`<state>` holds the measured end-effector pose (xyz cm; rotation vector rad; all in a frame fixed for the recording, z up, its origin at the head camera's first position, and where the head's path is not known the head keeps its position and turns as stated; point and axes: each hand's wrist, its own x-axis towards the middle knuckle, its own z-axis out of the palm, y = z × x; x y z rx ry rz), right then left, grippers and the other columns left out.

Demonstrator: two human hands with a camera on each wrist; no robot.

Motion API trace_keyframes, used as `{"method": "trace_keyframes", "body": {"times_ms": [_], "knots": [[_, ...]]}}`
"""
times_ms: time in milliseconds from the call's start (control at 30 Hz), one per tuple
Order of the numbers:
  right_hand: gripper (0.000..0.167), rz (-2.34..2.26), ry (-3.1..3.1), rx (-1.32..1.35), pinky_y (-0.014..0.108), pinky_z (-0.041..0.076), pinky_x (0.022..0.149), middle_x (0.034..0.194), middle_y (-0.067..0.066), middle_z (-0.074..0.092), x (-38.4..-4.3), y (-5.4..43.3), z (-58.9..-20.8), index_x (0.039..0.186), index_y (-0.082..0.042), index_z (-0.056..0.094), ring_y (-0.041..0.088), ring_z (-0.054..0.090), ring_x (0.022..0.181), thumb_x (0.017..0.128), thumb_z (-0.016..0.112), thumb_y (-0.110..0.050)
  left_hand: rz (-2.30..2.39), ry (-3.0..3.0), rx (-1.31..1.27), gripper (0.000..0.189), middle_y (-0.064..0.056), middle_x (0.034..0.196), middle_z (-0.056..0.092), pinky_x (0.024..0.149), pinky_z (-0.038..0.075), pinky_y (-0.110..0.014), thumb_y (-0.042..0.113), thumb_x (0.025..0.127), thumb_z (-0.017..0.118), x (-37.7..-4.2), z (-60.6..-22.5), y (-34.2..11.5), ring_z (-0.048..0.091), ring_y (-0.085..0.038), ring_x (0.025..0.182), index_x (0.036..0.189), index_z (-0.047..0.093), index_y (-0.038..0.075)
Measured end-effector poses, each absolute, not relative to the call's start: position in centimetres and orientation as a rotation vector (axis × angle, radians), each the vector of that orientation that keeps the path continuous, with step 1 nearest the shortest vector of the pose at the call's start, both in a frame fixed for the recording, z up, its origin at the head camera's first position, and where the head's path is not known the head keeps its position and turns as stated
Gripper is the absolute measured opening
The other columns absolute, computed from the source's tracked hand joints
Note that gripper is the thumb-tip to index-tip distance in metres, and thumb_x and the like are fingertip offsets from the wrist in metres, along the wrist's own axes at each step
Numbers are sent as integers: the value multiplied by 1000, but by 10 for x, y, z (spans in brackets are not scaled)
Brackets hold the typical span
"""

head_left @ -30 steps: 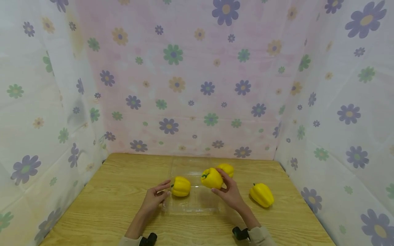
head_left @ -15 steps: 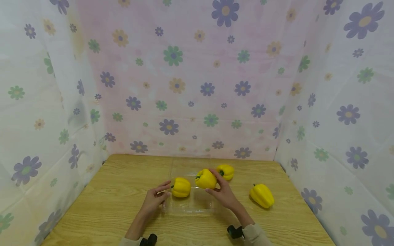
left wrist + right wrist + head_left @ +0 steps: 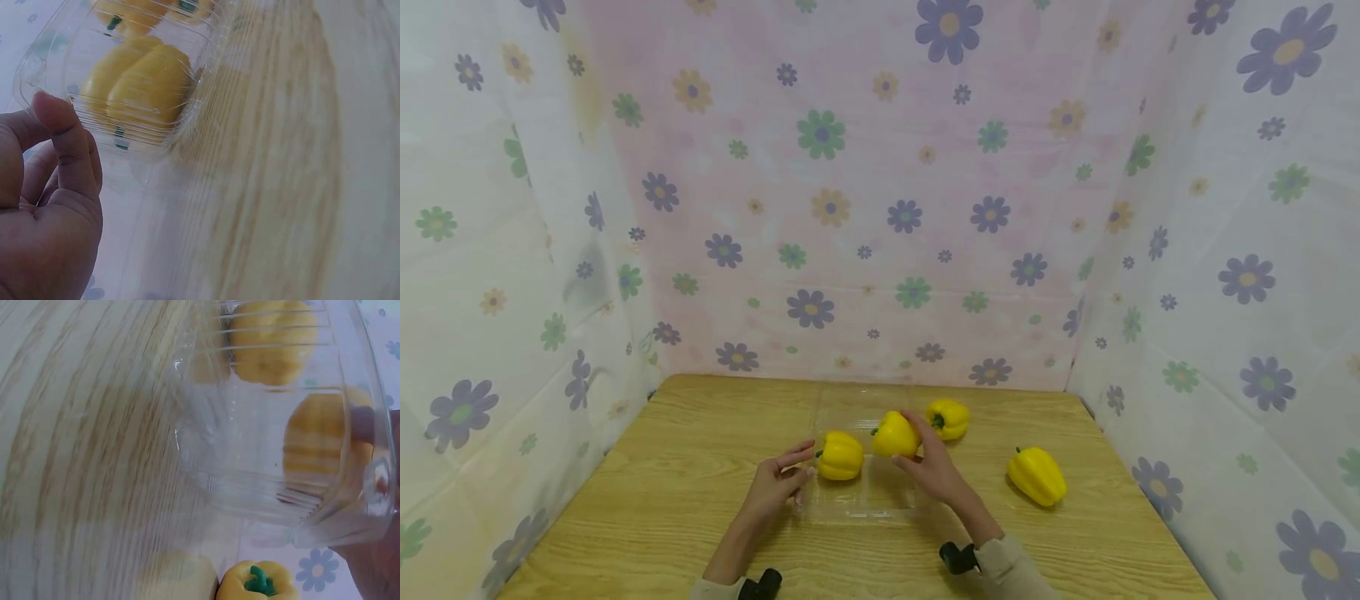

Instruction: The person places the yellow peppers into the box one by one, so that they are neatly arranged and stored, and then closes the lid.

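Note:
A clear plastic clamshell container (image 3: 883,493) lies on the table with its lid (image 3: 861,402) folded back. My left hand (image 3: 772,485) pinches its left rim between thumb and finger, as the left wrist view shows at the container corner (image 3: 34,81). Inside, on the left, rests a yellow bell pepper (image 3: 840,457), its green stem toward that hand. My right hand (image 3: 934,467) grips a second yellow bell pepper (image 3: 895,435) over the container's right half. Through the clear wall, the right wrist view shows this held pepper (image 3: 312,434) beside the first pepper (image 3: 275,340).
Behind my right hand, another yellow bell pepper (image 3: 948,419) sits on the wooden table (image 3: 700,442). One more yellow pepper (image 3: 1036,477) lies farther right. Flower-patterned cloth (image 3: 865,167) encloses the table at the back and both sides.
My right hand has moved left and carried its pepper over the container's right half, uncovering more of the back pepper. The left hand has stayed at the rim.

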<state>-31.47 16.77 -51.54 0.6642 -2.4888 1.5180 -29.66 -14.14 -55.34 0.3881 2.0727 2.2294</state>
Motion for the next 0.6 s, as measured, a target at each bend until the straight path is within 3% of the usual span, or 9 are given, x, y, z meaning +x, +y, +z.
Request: {"method": "trace_keyframes", "body": {"times_ms": [233,600], "knots": [[73,1406,-2531,652,59,53,96,150,24,45,-312,161,-511,152,-1,41,45,47,133,87,75,6,2239,2051,365,44,-21,159,39,53,49,-19,-2,97,65,-296,-552,-141,53,-10,65,138,55,-12],[71,1304,-2624,686,65,40,109,145,25,50,-310,155,-508,145,0,48,45,47,132,82,80,5,2239,2054,402,46,-23,159,38,53,49,-19,1,98,66,-296,-553,-143,56,-11,69,140,53,-13]]}}
